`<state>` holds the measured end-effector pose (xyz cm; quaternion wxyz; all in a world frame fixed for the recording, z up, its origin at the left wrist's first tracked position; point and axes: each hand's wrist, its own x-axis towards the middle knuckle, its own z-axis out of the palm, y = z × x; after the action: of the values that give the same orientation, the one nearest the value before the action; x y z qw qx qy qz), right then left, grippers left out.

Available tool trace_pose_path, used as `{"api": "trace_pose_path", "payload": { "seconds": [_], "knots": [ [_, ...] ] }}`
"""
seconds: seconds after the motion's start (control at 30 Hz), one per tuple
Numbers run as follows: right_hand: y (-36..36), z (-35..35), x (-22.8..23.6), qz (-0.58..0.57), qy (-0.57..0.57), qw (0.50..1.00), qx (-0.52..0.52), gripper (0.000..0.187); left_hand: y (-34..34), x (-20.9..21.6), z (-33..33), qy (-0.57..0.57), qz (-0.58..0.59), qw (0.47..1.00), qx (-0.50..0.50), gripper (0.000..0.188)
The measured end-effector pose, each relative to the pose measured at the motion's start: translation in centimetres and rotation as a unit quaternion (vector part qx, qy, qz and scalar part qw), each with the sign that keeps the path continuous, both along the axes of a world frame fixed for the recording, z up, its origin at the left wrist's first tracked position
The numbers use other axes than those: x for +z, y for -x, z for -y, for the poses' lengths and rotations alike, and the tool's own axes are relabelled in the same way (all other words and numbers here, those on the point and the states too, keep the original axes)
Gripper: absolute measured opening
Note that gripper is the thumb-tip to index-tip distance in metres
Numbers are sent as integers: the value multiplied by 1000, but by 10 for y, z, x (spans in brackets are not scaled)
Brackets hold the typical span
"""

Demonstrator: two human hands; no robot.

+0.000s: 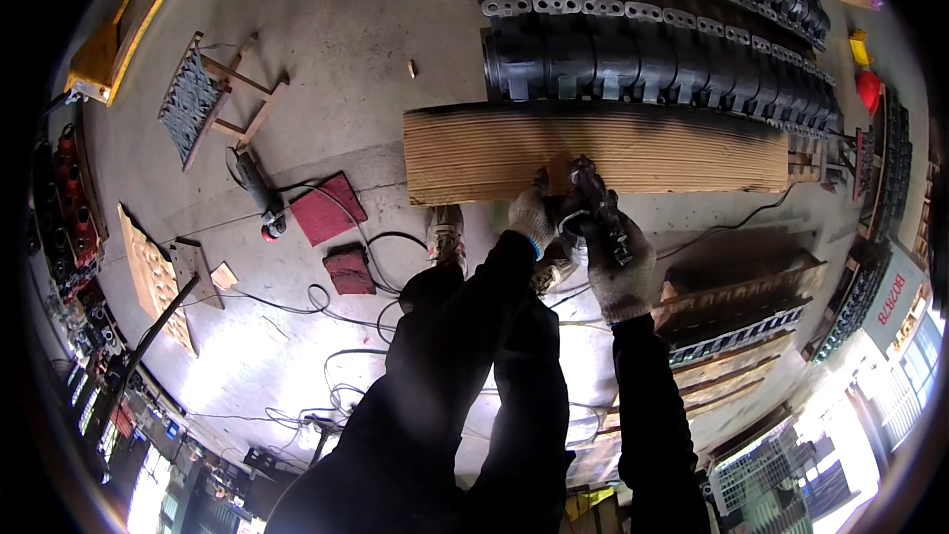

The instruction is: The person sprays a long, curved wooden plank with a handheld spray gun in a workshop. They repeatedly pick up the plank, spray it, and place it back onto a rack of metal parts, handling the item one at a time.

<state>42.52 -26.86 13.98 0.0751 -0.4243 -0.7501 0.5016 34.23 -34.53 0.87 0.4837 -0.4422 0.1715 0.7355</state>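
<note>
My right hand (625, 272), in a pale knitted glove, is closed around a dark, elongated tool (599, 206) with a lumpy outline; its exact kind is not clear. A light ring-shaped part shows at the tool's near side. Left of it, my left hand (532, 216) wears a similar glove. Its fingers look curled, close to the tool's dark body, and what they grip is hidden. Both hands are at the near edge of a ribbed tan board (474, 153) with darkened far edges. Beyond the board lie rows of black track-like metal parts (618, 64).
A grinder-like power tool (259, 193) lies on the floor at left, beside a dark red mat (328, 210) and a woven-seat stool (193, 104). Cables (316, 302) loop around my feet. More track parts (736, 336) rest on timber at right. A yellow rail (163, 15) stands far left.
</note>
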Motion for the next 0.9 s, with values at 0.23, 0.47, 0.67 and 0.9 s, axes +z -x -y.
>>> {"api": "trace_pose_path", "payload": {
  "seconds": [0.23,0.47,0.67,0.9],
  "knots": [
    [9,5,17,-5,56,994,-95,29,-9,-19,4,104,-150,976,-119,31],
    [2,6,9,2,-17,999,44,32,-11,-28,1,92,-6,995,-44,29],
    [-7,-16,-6,-68,32,988,-132,26,-19,-50,8,76,-104,991,-32,41],
    [-5,-33,12,-143,173,955,-194,19,-16,-32,7,66,-106,992,11,36]
  ]
}}
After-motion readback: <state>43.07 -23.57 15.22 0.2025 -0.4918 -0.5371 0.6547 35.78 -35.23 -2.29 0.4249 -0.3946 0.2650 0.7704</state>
